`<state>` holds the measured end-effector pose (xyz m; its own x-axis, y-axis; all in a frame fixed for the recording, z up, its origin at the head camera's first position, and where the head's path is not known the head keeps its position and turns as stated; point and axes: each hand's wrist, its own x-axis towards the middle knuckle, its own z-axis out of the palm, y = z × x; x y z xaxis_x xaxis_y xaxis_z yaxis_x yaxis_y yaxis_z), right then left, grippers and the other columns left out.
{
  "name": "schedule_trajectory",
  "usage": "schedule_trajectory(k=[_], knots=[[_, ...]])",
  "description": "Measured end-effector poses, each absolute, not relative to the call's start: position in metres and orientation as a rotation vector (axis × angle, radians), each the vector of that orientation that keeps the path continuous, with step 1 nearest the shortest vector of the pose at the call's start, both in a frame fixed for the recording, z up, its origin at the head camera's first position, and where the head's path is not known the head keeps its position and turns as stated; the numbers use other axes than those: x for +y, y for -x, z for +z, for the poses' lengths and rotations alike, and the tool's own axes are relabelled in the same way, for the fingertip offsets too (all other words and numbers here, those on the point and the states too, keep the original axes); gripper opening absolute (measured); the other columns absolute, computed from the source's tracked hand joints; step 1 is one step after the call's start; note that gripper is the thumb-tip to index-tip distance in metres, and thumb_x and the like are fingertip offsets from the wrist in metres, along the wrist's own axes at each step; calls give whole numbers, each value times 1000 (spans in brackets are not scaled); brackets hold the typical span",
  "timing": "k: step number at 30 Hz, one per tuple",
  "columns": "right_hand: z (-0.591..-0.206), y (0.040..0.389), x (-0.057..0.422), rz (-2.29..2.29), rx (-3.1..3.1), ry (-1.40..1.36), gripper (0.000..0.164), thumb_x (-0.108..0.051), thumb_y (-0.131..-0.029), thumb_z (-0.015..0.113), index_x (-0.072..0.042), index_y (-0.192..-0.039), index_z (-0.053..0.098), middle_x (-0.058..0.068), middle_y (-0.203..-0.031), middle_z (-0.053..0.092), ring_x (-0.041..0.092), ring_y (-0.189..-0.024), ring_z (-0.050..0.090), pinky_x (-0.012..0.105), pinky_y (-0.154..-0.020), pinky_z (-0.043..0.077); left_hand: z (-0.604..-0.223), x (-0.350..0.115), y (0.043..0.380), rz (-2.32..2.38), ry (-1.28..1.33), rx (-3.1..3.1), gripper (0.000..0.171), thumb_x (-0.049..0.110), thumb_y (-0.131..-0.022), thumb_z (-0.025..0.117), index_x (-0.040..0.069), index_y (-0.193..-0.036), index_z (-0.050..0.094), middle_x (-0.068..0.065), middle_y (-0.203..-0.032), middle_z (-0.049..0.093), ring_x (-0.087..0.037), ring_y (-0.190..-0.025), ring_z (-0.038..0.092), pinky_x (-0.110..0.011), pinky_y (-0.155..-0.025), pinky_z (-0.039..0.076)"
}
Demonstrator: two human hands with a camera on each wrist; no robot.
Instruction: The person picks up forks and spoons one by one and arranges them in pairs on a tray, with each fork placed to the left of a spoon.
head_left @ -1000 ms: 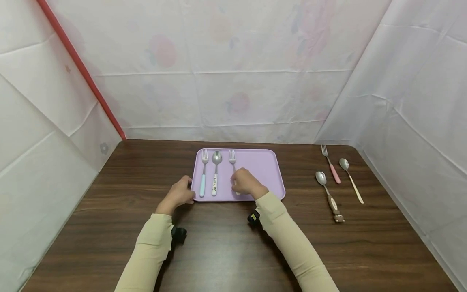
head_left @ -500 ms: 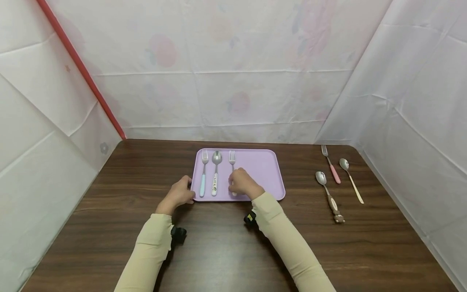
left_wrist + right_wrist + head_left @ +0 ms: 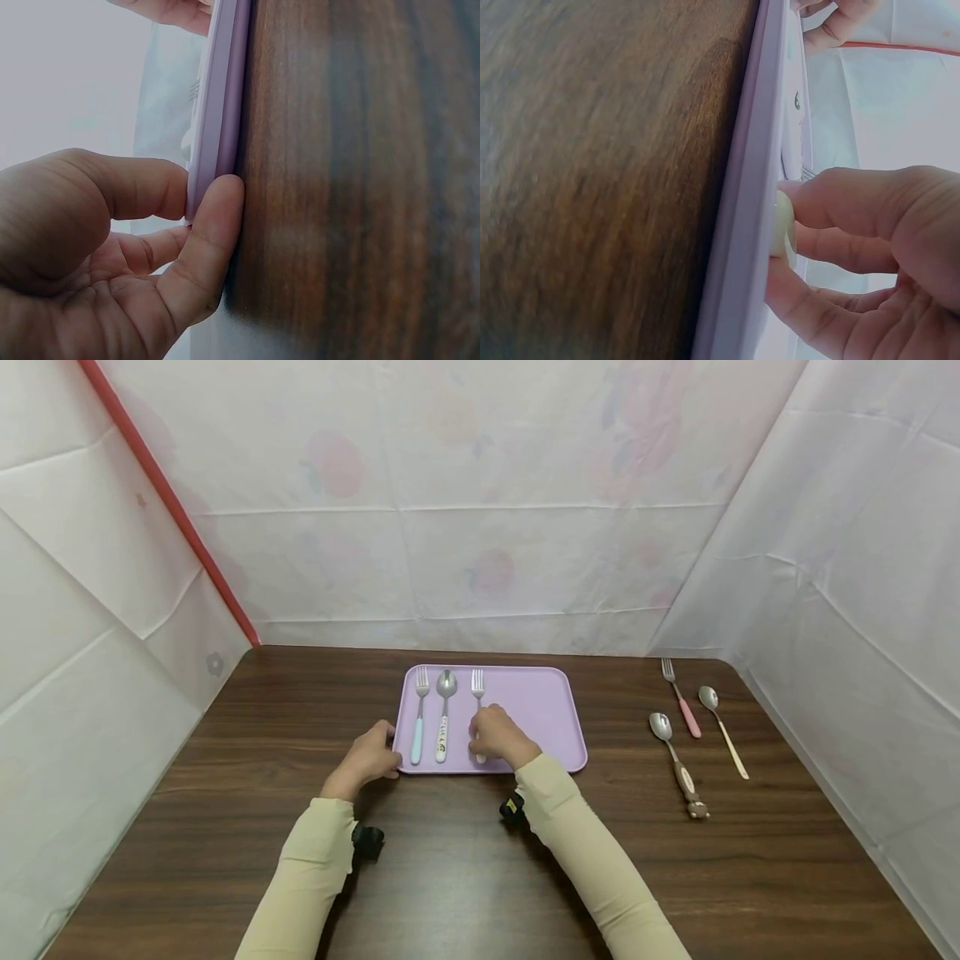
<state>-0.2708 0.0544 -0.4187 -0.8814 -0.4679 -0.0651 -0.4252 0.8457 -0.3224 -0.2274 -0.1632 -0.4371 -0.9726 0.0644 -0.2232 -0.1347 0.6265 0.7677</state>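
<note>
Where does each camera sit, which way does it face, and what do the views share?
Head: worn on the head, facing forward and down at the tray and table; sleeves, left hand and right hand show.
Left wrist: worn there, facing the tray's edge; the left hand pinches it, part of the right hand at the top.
Right wrist: worn there, facing along the tray's edge; the right hand pinches the pale handle of a fork, part of the left hand at the top.
Shared: both wrist views show tray, table and both hands.
</note>
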Motion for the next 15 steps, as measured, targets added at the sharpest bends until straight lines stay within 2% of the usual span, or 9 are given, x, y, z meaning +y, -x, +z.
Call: schedule_trajectory(k=[7,15], knots=[[-423,272,54,-476,2882,640,16,-9,-70,72,-2,-84,70,5,-74,52,19,-77,45,29,-70,43,-438,-163,228,1254,57,2628,41,-8,-76,54,-10,-115,41,-26,-98,53,-20,-62,62,-30,-55,55],[-425,273,54,-490,2885,629,18,-9,-71,72,-1,-87,70,5,-76,53,19,-77,46,30,-70,44,-437,-162,227,1253,62,2618,42,-8,-77,54,-10,-117,40,-26,-98,53,-21,-64,62,-30,-57,55]])
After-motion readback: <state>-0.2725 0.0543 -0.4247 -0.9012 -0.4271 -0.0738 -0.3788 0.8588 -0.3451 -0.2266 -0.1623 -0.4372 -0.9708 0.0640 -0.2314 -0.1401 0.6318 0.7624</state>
